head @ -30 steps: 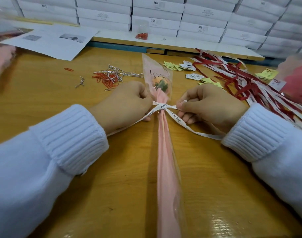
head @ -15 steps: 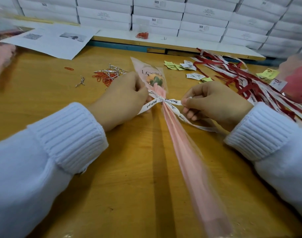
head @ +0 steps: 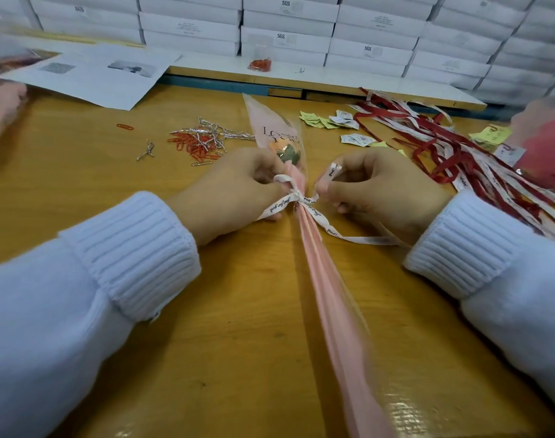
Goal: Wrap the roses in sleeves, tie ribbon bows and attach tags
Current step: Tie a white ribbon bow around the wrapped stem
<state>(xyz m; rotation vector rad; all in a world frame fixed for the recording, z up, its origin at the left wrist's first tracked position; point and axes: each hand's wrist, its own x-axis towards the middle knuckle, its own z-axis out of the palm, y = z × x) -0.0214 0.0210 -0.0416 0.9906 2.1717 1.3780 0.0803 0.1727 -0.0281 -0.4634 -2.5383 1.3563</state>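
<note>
A rose in a pink and clear sleeve lies lengthwise down the middle of the wooden table, its orange head pointing away from me. A white printed ribbon is knotted round the sleeve just below the head. My left hand pinches a ribbon loop on the left of the knot. My right hand pinches a loop on the right. One loose ribbon tail trails to the right under my right wrist.
Red and white ribbons lie piled at the right, with small paper tags behind them. Red paper clips and silver twist ties lie left of the rose. Printed sheets and stacked white boxes fill the back.
The ribbon went from two straight ends pulled sideways to a loop pinched in each hand beside the knot. The sleeve's lower end swung to the right.
</note>
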